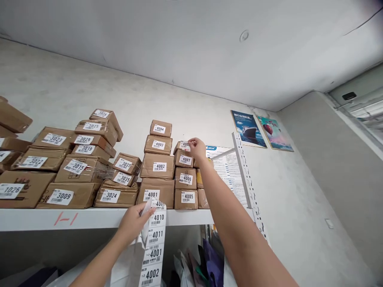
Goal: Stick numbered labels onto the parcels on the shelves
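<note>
My left hand (133,224) grips the top of a long strip of printed labels (155,234) between thumb and fingers, in front of the shelf edge. The strip hangs down, showing numbers such as 4010, 4011, 4001 and 4002. Raised to the top of a short stack, my right hand (197,149) has its fingers pinched at the right end of a white label (184,145) on the uppermost small cardboard box (177,150). My fingers cover the label's last digit. Below it sit boxes labelled 4007 (182,164), 4006 (178,183) and 4005 (178,204).
A neighbouring stack has a box labelled 4004 (167,124) on top. Several more labelled boxes line the white shelf (98,219) leftwards. A perforated metal upright (245,171) rises at right, with posters (249,129) on the wall behind. Purple bags (214,261) stand below.
</note>
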